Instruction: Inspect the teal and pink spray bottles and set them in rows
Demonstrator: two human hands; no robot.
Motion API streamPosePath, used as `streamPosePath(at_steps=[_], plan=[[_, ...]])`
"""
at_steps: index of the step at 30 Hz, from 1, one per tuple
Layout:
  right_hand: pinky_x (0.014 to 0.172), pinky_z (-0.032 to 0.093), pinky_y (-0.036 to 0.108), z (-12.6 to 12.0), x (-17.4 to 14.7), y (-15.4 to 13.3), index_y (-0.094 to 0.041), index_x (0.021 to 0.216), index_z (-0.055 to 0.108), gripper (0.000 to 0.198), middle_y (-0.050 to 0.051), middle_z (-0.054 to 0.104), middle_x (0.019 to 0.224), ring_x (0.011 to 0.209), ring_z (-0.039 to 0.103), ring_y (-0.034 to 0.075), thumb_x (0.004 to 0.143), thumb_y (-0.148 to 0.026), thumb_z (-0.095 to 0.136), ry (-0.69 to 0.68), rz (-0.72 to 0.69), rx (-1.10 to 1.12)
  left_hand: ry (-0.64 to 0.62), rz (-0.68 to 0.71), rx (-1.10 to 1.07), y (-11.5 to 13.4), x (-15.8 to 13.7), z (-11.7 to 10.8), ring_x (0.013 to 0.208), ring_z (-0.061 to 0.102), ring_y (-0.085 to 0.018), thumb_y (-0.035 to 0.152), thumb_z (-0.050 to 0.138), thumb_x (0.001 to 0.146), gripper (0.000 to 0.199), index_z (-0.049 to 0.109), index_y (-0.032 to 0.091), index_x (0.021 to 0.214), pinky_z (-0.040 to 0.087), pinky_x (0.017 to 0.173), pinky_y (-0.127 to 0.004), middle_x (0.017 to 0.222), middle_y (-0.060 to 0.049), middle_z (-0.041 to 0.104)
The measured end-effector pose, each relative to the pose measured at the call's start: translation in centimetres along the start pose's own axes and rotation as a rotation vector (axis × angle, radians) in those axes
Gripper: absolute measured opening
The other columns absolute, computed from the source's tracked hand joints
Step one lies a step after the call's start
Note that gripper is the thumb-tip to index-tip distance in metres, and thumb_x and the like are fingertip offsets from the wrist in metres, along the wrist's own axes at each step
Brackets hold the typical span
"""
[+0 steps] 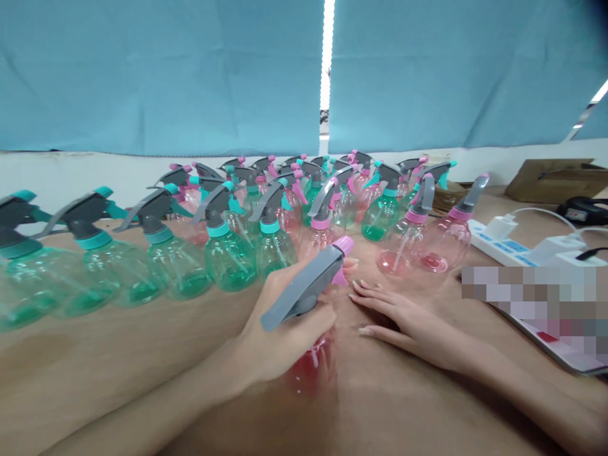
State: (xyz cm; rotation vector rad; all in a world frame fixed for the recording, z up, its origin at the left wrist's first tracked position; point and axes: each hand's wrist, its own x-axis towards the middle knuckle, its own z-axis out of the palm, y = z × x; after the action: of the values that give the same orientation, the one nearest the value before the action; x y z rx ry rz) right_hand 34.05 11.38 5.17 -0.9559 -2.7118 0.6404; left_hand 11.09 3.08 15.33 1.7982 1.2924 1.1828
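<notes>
My left hand [285, 329] is wrapped round the neck of a pink spray bottle [311, 370] near the middle of the table. Its grey trigger head with a pink nozzle tips up to the right above my fingers, and part of the bottle is hidden by the hand. To the right, my right hand [401, 316] lies flat on the wooden table [389, 405], fingers stretched out and holding nothing. Just beyond the hands stand a green spray bottle [231, 259] with a turquoise collar and another pink spray bottle [403, 247].
Several more green and pink spray bottles [382, 212] stand in rows behind and to the left. On the right are a white power strip [503, 247] with plugs and cables, a partly blurred-out flat device [565, 351] and a brown bag [555, 180]. A blue curtain [166, 76] hangs behind.
</notes>
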Motion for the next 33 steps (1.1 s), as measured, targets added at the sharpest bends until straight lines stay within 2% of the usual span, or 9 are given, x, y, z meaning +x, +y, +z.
streamPosePath(at_steps=[4,10,14,18,29,33], plan=[[0.116,0.026,0.051,-0.06,-0.05,-0.08,-0.026,0.148,0.036,0.064,0.006,0.034,0.155,0.143,0.028,0.028,0.094,-0.059,0.047,0.007,-0.001,0.009,-0.038,0.058,-0.025,0.04,0.20,-0.07,0.053,0.025,-0.013,0.015,0.045,0.067,0.014,0.035,0.025,0.065,0.023,0.050,-0.029,0.060,0.007,0.025],[0.117,0.026,0.050,0.00,-0.03,0.04,-0.026,0.148,0.037,0.065,0.006,0.034,0.155,0.143,0.029,0.028,0.093,-0.059,0.047,0.011,-0.008,0.005,-0.052,0.038,-0.064,0.23,0.17,-0.12,0.054,0.026,-0.013,0.014,0.046,0.066,0.015,0.035,0.025,0.064,0.022,0.049,-0.028,0.060,0.007,0.026],[0.117,0.026,0.050,0.04,0.01,0.12,-0.025,0.148,0.037,0.066,0.005,0.033,0.156,0.144,0.028,0.027,0.093,-0.059,0.048,0.002,-0.001,0.012,-0.062,0.037,-0.098,0.12,0.16,-0.12,0.054,0.028,-0.013,0.014,0.046,0.067,0.011,0.047,0.024,0.070,0.023,0.050,-0.028,0.060,0.007,0.030],[0.117,0.026,0.050,0.10,0.00,0.20,-0.026,0.148,0.037,0.065,0.005,0.034,0.156,0.144,0.028,0.027,0.093,-0.058,0.048,0.010,-0.010,0.025,-0.094,-0.005,-0.123,-0.13,0.12,-0.06,0.052,0.029,-0.012,0.012,0.047,0.068,0.026,0.058,0.025,0.087,0.024,0.051,-0.027,0.062,0.008,0.033],[0.116,0.027,0.051,-0.05,-0.08,0.00,-0.027,0.148,0.038,0.063,0.005,0.034,0.155,0.143,0.029,0.028,0.093,-0.058,0.048,0.012,-0.004,0.023,-0.105,-0.053,-0.180,0.05,0.00,-0.01,0.051,0.031,-0.011,0.010,0.048,0.068,0.038,0.061,0.027,0.100,0.026,0.049,-0.026,0.064,0.007,0.038],[0.116,0.028,0.051,0.10,-0.08,0.11,-0.028,0.147,0.040,0.062,0.005,0.036,0.155,0.143,0.030,0.028,0.093,-0.058,0.049,0.024,-0.006,0.032,-0.072,0.008,-0.086,0.17,0.09,-0.12,0.053,0.036,-0.014,0.014,0.048,0.069,0.023,0.060,0.026,0.084,0.031,0.052,-0.027,0.062,0.005,0.040]])
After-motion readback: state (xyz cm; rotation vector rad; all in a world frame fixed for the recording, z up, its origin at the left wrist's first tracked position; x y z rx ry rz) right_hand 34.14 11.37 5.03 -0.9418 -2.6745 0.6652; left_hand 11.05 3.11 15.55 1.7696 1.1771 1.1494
